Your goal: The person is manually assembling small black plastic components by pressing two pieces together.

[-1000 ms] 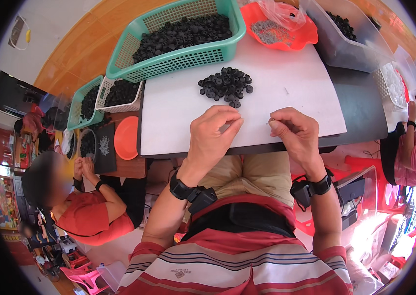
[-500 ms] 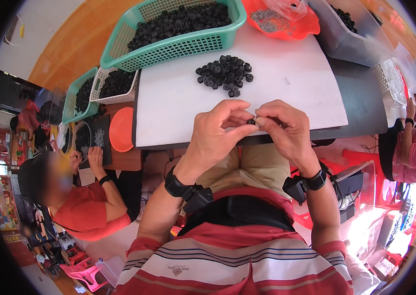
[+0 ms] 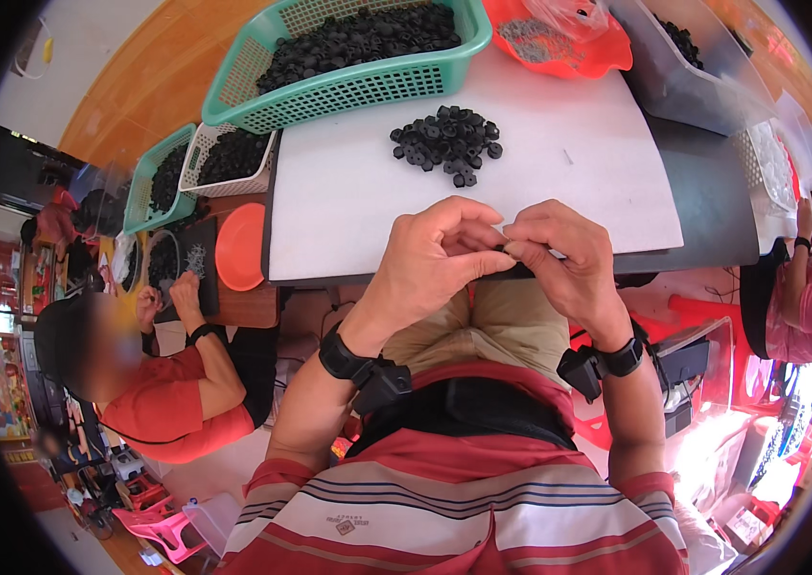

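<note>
Pinching tightly, the left hand (image 3: pixel 435 264) was brought fingertip to fingertip with the right hand (image 3: pixel 569 254), just over the near edge of the white sheet (image 3: pixel 329 211)! Between them a small black part (image 3: pixel 505 248) was gripped, mostly covered by fingertips. By the left it was held with thumb and fingers narrowed; by the right it was met from the other side in an equally narrow pinch, and whether anything finer was held there could not be told. Such closeness was presumably chosen so that one grip could be steadied by the other.

Just beyond, a pile of black parts (image 3: pixel 449 144) was heaped, placed, it seemed, for easy reach. Farther back, the green basket (image 3: pixel 368 101) was loaded with more, perhaps as stock. Beside it, grey pins (image 3: pixel 535 40) were kept in a red scalloped dish (image 3: pixel 609 59), its raised rim probably useful against scattering; one loose pin (image 3: pixel 567 156) was left on the sheet. At left, a co-worker's hand (image 3: pixel 185 294) was held near another bunch of grey pieces (image 3: pixel 196 259), similarly within reach
</note>
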The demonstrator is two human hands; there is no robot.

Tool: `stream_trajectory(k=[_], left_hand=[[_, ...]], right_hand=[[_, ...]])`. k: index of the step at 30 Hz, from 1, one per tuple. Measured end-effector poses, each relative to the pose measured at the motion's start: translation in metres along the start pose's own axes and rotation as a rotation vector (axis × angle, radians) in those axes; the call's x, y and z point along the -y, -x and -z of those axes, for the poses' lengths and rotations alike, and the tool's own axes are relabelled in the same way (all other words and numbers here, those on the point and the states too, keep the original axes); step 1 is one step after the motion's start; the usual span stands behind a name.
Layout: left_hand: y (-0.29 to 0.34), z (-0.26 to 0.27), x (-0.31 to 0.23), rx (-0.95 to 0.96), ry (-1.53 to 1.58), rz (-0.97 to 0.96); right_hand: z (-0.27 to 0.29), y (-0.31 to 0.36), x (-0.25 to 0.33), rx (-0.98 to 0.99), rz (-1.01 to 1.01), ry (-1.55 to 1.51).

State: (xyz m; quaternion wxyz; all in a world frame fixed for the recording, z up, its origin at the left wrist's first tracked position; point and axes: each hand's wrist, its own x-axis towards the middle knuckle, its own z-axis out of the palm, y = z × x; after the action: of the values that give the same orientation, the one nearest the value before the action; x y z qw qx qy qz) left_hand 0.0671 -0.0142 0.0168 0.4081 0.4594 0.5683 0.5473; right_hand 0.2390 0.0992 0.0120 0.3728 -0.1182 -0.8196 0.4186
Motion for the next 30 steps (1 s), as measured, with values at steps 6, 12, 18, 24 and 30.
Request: stream_trajectory(k=[6,12,18,24,30], left_hand=[[-0.001,0.0,0.005,0.033,0.147,0.039],[0.001,0.004,0.011,0.078,0.241,0.117],[0.001,0.004,0.008,0.036,0.371,0.166],[0.001,0.007,0.007,0.072,0.459,0.201],[0.002,0.005,0.003,0.054,0.558,0.245]], right_hand=[[0.001,0.005,0.001,0.019,-0.029,-0.03],[0.007,0.006,0.005,0.136,-0.068,-0.072],[0.003,0.009,0.01,0.146,-0.17,-0.172],[-0.003,0.009,0.005,0.085,-0.098,-0.146],[-0.009,0.008,0.003,0.014,-0.044,-0.104]])
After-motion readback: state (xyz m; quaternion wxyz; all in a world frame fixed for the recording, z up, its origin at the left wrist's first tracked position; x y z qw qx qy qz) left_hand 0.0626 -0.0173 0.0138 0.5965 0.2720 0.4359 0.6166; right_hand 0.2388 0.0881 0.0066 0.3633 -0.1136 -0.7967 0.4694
